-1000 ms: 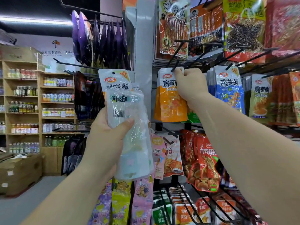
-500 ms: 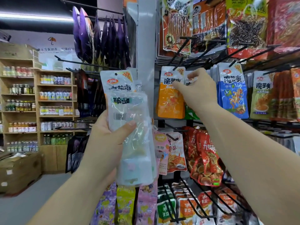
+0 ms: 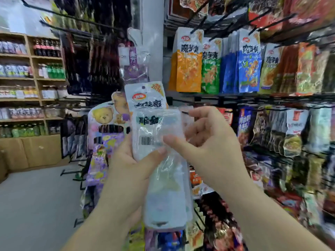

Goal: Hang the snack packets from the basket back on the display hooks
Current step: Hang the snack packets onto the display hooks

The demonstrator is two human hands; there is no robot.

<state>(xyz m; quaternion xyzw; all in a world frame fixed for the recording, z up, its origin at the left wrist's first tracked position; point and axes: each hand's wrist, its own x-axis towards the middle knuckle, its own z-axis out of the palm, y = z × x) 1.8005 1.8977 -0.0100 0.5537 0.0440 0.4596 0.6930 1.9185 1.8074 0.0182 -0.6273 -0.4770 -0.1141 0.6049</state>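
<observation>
My left hand (image 3: 126,165) grips a small stack of pale, see-through snack packets (image 3: 154,142) from behind, thumb across the front near the barcode. My right hand (image 3: 204,142) has come to the stack's right edge, and its thumb and fingers pinch the front clear packet. The orange packet (image 3: 188,62) hangs on a display hook (image 3: 195,29) at upper centre, beside green and blue packets. The frame is blurred by motion. No basket is in view.
Black hooks loaded with snack bags fill the rack (image 3: 272,96) on the right and below. Bear-print purple packets (image 3: 107,124) hang left of the stack. Wooden shelves of bottles (image 3: 30,87) and cardboard boxes (image 3: 32,151) stand at the far left, across grey floor.
My right hand left the orange packet hanging on its hook and dropped down to the stack in my left hand. The view tilted downward.
</observation>
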